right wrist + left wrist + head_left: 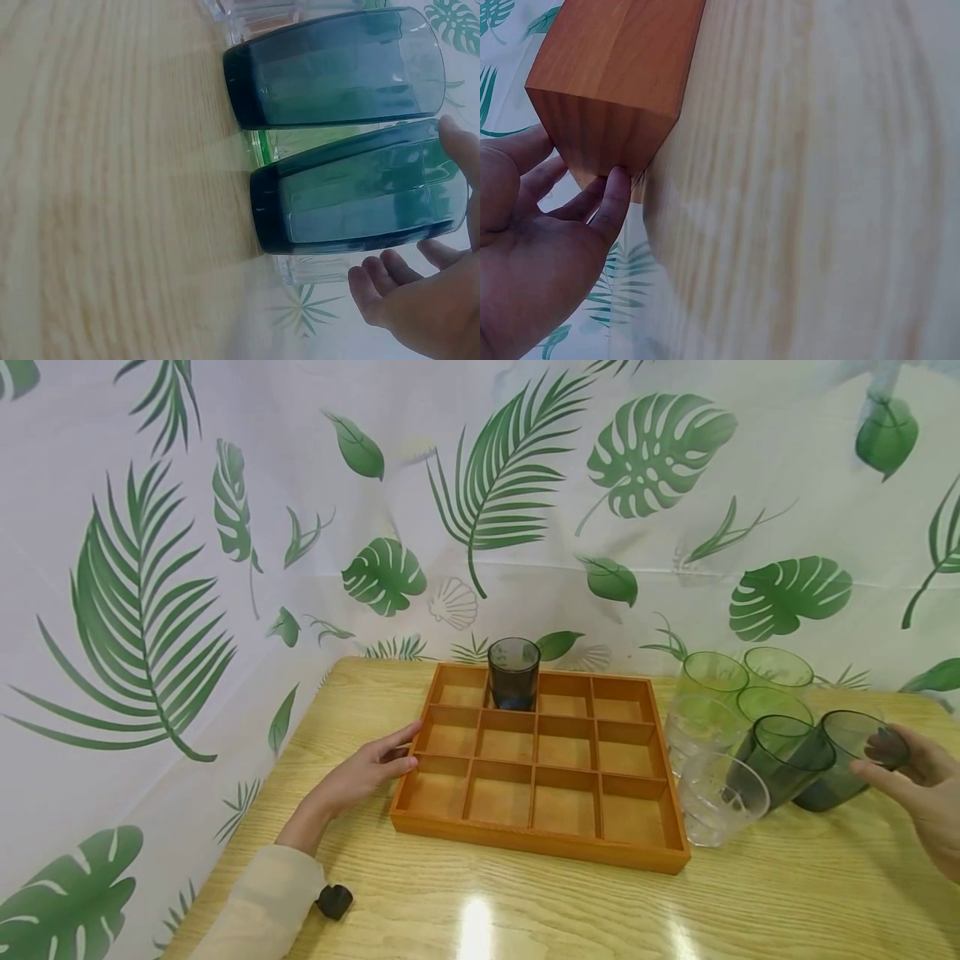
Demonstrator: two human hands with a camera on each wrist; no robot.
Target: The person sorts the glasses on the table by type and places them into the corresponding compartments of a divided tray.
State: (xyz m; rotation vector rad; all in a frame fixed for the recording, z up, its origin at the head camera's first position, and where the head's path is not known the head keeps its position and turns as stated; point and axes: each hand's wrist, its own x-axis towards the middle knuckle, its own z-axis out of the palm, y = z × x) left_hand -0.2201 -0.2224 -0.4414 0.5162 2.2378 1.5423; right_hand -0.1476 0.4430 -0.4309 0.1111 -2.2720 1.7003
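Observation:
My left hand (365, 777) is at the left side of a wooden tray (536, 842) divided into several compartments, its fairly straight fingers against the outer wall. One dark glass (513, 672) stands upright in the back row, second compartment from the left. To the right of the tray, my right hand (926, 785) holds another dark grey glass (836, 777) near its rim, thumb (459, 146) on one side and fingers on the other. That glass stands upright on the table beside a similar dark glass (337, 71).
Green glasses (716, 675) stand behind the dark pair at the back right. Clear glasses (712, 814) stand close against the tray's right side. A leaf-print cloth (510, 527) hangs behind the wooden table (570, 910). Something small and black (334, 902) is by the left sleeve.

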